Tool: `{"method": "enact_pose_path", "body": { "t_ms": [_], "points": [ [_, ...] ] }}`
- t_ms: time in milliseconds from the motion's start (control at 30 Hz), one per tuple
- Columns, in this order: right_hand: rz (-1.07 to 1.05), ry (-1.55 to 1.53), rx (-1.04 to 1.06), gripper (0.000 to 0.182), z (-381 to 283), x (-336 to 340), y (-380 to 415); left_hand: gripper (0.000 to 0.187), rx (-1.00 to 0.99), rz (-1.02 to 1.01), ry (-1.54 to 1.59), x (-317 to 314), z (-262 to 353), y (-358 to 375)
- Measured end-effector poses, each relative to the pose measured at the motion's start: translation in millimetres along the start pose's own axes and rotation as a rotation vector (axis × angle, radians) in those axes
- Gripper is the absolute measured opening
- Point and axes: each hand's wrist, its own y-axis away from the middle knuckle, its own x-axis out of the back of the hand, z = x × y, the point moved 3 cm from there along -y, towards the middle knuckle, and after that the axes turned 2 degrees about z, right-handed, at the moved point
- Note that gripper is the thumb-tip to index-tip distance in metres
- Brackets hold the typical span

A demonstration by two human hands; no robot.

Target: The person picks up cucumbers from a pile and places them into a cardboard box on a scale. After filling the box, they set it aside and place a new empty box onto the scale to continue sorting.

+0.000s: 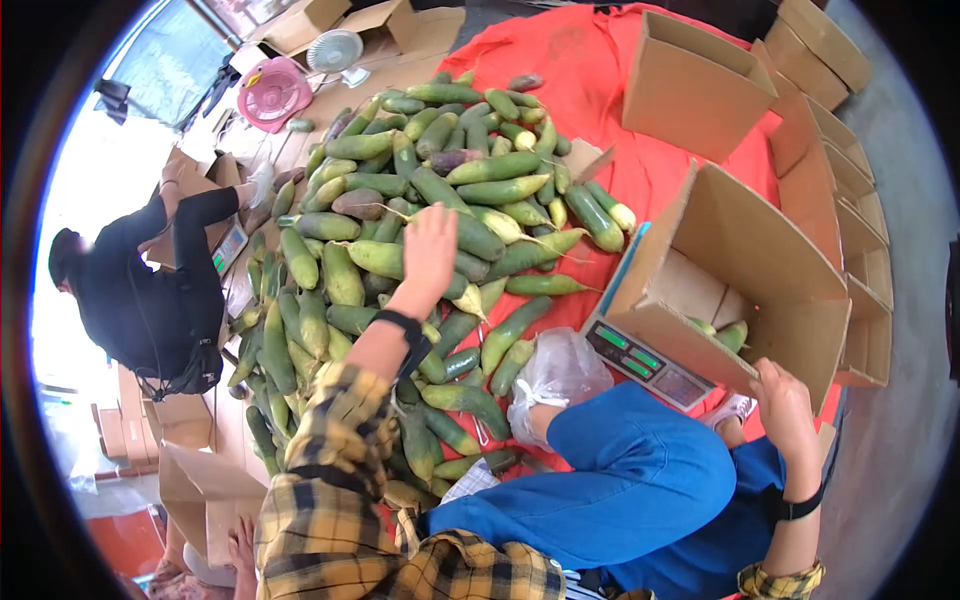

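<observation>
My left hand point(430, 248) reaches onto a big heap of long green radishes point(390, 180). Its fingers are curled round the end of a dark green radish point(478, 238), partly hidden by the hand. My right hand point(785, 408) grips the near rim of an open cardboard box point(740, 235). That box stands tilted on a digital scale point(650, 365) with lit green displays. Down inside the box, a couple of radishes point(732, 335) show. A clear plastic bag point(562, 375) lies between the heap and my knee.
Empty cardboard boxes point(695, 85) stand at the back right, with more lined along the right edge point(860, 260). Red cloth point(580, 50) covers the floor. Another person in dark clothes point(140, 295) sits at left. A fan point(335, 52) and pink stool point(273, 93) are behind.
</observation>
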Motion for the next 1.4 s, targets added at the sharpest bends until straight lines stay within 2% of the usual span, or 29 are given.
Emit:
{"method": "enact_pose_path", "body": {
  "t_ms": [33,100,133,167,233,267,300,433,500,533,600,733,800,867,967,1033,1133,1200,1233,1267,1333,1400],
  "points": [
    [-0.010,0.001,-0.009,0.011,-0.8,-0.7,-0.8,0.049,-0.079,-0.019,-0.130,-9.8,3.4,-9.6],
    [0.014,-0.006,0.022,0.010,-4.6,2.1,-3.5,0.049,-0.137,-0.117,-0.178,-28.4,9.9,-26.0],
    [-0.001,-0.018,0.004,0.010,-6.0,3.9,-3.4,0.051,-0.193,-0.022,-0.221,-35.3,10.0,-28.3],
    [-0.017,-0.030,-0.021,0.010,-6.3,4.3,-2.4,0.051,-0.186,-0.018,-0.219,-44.7,8.3,-31.0],
    [-0.004,-0.032,-0.028,0.009,-7.3,4.4,-4.8,0.052,-0.171,-0.248,-0.205,-48.9,12.0,-36.5],
    [0.015,-0.003,-0.010,0.008,-8.2,5.2,-5.4,0.047,-0.216,-0.106,-0.246,-42.8,13.8,-33.7],
    [0.030,0.023,0.005,0.007,-9.1,5.2,-3.1,0.047,-0.226,-0.110,-0.241,-43.5,15.3,-28.8],
    [0.028,0.003,-0.022,0.007,-7.1,4.8,0.1,0.047,-0.172,-0.152,-0.112,-28.7,12.7,-11.4],
    [0.059,0.022,0.045,0.008,-1.0,-1.4,1.0,0.060,0.010,-0.221,0.045,-11.6,13.8,4.8],
    [0.065,0.024,0.037,0.008,-0.1,-0.9,2.6,0.060,0.002,-0.215,0.048,-5.2,16.6,17.3],
    [0.051,0.032,0.055,0.011,-1.8,-0.1,2.6,0.060,0.161,-0.067,0.368,9.3,17.9,37.9],
    [0.072,0.035,0.046,0.010,0.1,-2.6,2.2,0.069,0.174,0.051,0.567,73.7,34.2,45.1],
    [0.047,0.097,0.041,0.011,1.7,-4.4,3.0,0.070,0.000,0.350,0.696,140.9,58.4,35.4],
    [0.056,0.116,0.038,0.011,3.7,-6.0,4.4,0.072,-0.075,0.499,0.847,201.1,87.4,20.5],
    [0.073,0.133,0.049,0.012,2.6,-9.3,3.4,0.076,-0.364,0.691,1.052,266.2,145.1,-8.7],
    [0.071,0.147,0.047,0.012,3.1,-9.3,4.8,0.080,-0.499,0.644,1.207,284.7,197.3,-24.3],
    [0.062,0.154,0.054,0.013,5.5,-12.1,7.0,0.079,-0.602,0.521,1.175,274.2,275.3,-38.6],
    [0.131,0.149,0.109,0.013,8.9,-15.1,6.7,0.073,-0.632,0.333,1.057,255.2,306.2,-37.7],
    [0.119,0.142,0.116,0.013,8.7,-17.0,6.6,0.071,-0.633,0.227,0.982,246.4,312.9,-32.2],
    [0.112,0.142,0.108,0.013,8.7,-16.8,6.1,0.071,-0.627,0.217,0.980,237.1,312.8,-25.1],
    [0.103,0.157,0.090,0.013,9.2,-13.7,4.8,0.062,-0.597,0.325,1.040,235.2,292.8,-10.5],
    [0.065,0.169,0.087,0.013,5.8,-7.9,7.6,0.054,-0.511,0.293,1.091,224.6,253.8,10.4]
  ]
}}
